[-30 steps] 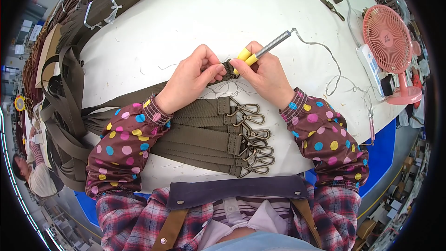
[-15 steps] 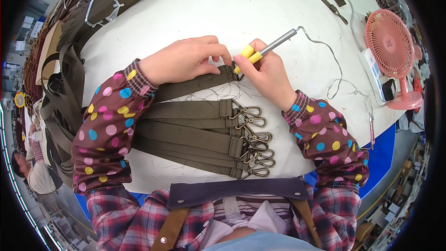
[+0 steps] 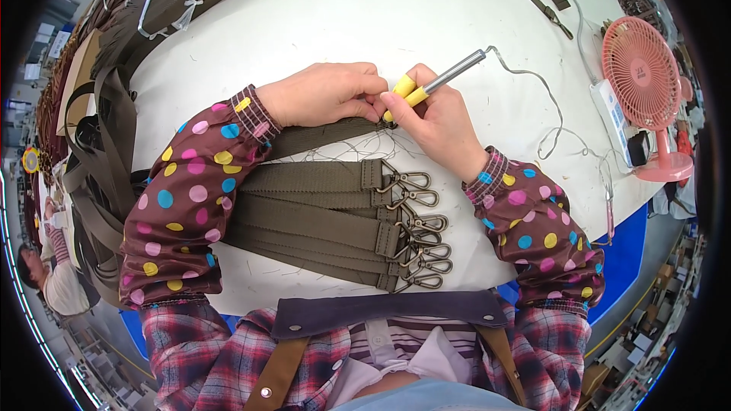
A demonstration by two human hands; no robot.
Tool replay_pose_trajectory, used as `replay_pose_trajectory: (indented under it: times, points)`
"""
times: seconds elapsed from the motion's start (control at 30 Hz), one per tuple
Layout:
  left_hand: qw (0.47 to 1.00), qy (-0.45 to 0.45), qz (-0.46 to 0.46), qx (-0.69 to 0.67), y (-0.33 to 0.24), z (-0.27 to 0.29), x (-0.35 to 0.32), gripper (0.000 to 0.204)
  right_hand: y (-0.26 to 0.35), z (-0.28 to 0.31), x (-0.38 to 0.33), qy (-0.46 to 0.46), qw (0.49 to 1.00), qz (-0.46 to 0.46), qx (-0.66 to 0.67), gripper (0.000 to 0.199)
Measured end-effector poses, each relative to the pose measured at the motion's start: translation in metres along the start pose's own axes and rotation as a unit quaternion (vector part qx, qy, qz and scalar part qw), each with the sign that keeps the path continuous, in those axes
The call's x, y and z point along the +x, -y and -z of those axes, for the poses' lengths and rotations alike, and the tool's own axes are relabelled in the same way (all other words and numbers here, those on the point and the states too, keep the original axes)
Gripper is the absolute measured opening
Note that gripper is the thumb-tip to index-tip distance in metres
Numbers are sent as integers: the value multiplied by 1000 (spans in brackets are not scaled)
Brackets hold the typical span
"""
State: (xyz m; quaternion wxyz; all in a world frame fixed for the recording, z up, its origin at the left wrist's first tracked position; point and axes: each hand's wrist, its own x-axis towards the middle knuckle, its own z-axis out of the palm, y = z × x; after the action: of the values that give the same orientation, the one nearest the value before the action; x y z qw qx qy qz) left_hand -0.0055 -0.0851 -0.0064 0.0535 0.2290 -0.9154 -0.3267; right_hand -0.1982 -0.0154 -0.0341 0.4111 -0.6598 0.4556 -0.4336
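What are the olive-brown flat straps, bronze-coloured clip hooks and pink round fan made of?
Olive-brown flat straps: probably woven synthetic webbing, matte, finely ribbed.
Bronze-coloured clip hooks: likely metal, antique finish, with bright glints.
Pink round fan: apparently moulded plastic, smooth, evenly coloured.

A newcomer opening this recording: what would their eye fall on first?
Probably the bright polka-dotted sleeves at lower left and lower right. Between them, the right hand grips a yellow-and-silver corded tool, beside the left hand at the strap. Below the hands, olive straps end in metal clasps, and a pink fan stands toward the right edge.
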Motion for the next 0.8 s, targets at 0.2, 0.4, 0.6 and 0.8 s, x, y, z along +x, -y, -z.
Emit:
replay_pose_trajectory:
  times: [0.2, 0.4, 0.6, 0.8]
  points:
    - [1000, -20, 11, 8, -1, -5, -3, 18, 0, 0, -1, 2, 1000, 8, -23, 28]
    - [1000, -21, 20, 1, -4, -4, -4, 19, -1, 0, -1, 1, 999, 18, -31, 29]
    - [999, -31, 22, 9, -4, -5, -5, 18, 0, 1, 0, 5, 999, 12, -40, 29]
    - [989, -81, 79, -97, -5, -6, -10, 14, -1, -1, 2, -17, 1000, 10, -7, 28]
